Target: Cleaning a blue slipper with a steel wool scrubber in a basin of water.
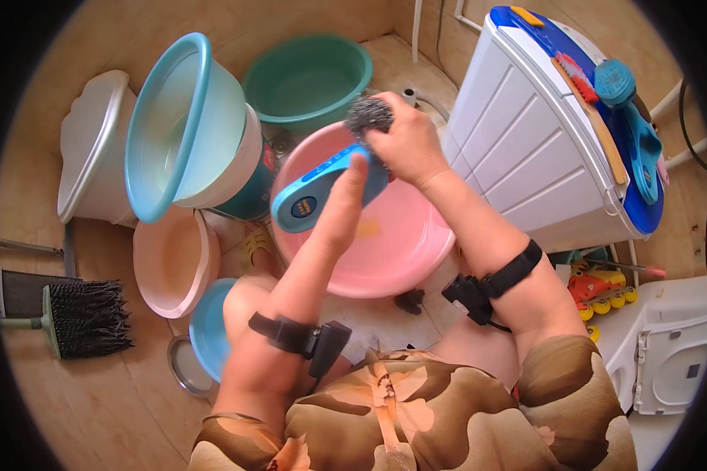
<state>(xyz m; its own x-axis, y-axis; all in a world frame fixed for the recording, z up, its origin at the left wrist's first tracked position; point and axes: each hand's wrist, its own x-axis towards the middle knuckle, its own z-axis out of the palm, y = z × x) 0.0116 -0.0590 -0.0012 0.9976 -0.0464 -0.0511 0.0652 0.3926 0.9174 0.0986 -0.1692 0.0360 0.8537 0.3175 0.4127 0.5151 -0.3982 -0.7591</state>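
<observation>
My left hand (347,200) grips a blue plastic object (306,200), oval-ended with a dark round emblem; its exact kind is unclear. My right hand (409,138) holds a grey metal scouring pad (370,116) at the object's upper end; whether they touch is hard to tell. Both hands are over a pink plastic basin (389,265), which stands on the floor between my legs. A yellowish patch (368,228) shows on the basin's inner bottom. The fingers of my left hand are mostly hidden behind the blue object.
Left stand a tilted light-blue basin (203,129), a pale pink basin (174,265), a blue basin (212,329) and a broom (85,318). Behind is a green basin (309,76). At right, a white washing machine (518,147) bears brushes (615,82). A dark clump (410,300) lies on the floor.
</observation>
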